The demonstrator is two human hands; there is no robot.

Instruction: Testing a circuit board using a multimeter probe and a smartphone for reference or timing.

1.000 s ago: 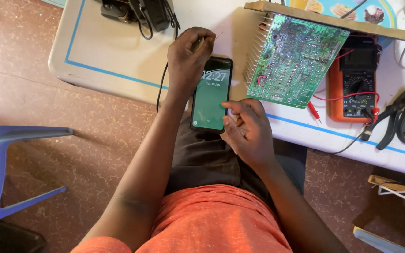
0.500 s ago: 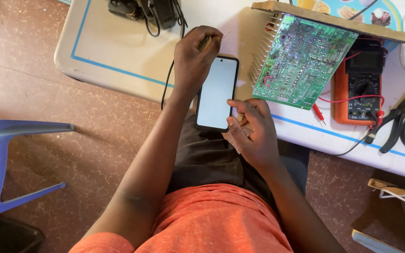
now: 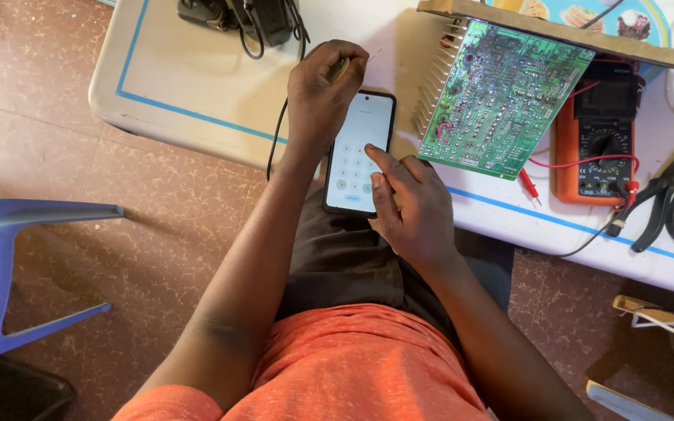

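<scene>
Near the middle of the frame, the left hand [image 3: 323, 100] is curled shut around the top of a smartphone [image 3: 358, 152], also pinching a thin wire or tool. The phone shows a pale keypad screen and overhangs the near edge of the white surface [image 3: 196, 86]. The right hand [image 3: 409, 204] is loosely closed, forefinger extended onto the screen. Just right, a green circuit board [image 3: 501, 97] leans; beyond it sit an orange multimeter [image 3: 598, 140] and pliers [image 3: 659, 199].

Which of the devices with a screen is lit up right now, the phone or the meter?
The phone, held by the left hand and tapped by the right hand, shows a bright keypad. The orange multimeter beside the green circuit board has a dark display.
</scene>
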